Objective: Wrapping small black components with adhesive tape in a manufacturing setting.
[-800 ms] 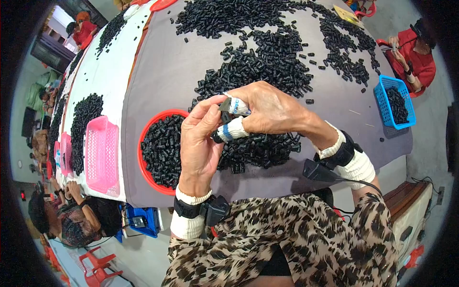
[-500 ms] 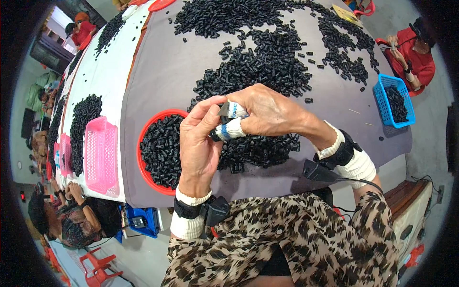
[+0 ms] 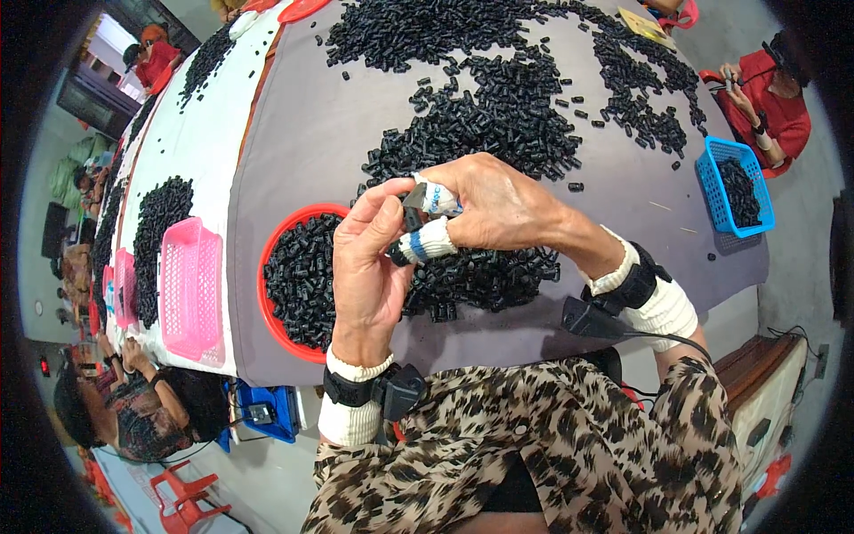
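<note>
Left of the left fingers (image 3: 377, 198), a red basin (image 3: 263, 285) is standing in the way; beyond and under them, black pieces (image 3: 471, 129) are crowding close. To their right — past the right hand (image 3: 503, 206) — grey cloth (image 3: 618, 200) is leaving passage before the blue basket (image 3: 714, 206).

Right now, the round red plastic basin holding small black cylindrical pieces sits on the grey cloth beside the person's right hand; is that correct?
Not quite: the side is wrong. The head view shows the round red plastic basin holding small black cylindrical pieces on the grey cloth beside the person's left hand.
</note>
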A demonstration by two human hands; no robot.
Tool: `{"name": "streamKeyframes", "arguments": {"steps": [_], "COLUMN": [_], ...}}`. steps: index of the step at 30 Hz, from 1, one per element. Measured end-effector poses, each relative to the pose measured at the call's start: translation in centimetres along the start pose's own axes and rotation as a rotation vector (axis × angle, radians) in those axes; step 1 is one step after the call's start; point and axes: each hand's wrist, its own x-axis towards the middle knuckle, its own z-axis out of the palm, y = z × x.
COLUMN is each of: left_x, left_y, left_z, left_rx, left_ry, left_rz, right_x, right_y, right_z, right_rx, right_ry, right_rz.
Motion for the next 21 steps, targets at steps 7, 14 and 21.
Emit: {"name": "streamKeyframes", "arguments": {"steps": [7,14,21], "left_x": [-0.2,-1.2,-2.6], "left_y": [0.0,3.6,2.9], "left_z": [0.5,-2.1,-7.4], "left_rx": [0.125,0.519,1.040], "left_ry": [0.056,0.384,0.551], "left_rz": [0.039,0.247,0.305], "right_x": [0.1,0.1,-1.5], "right_y": [0.2,-0.2,3.2], "right_z": [0.3,-0.1,-2.0], "right_rx": [0.026,-0.015,-0.046], "right_ry": [-0.021,0.035,0.131], "right_rz": [0.018,-0.032,0.154]}}
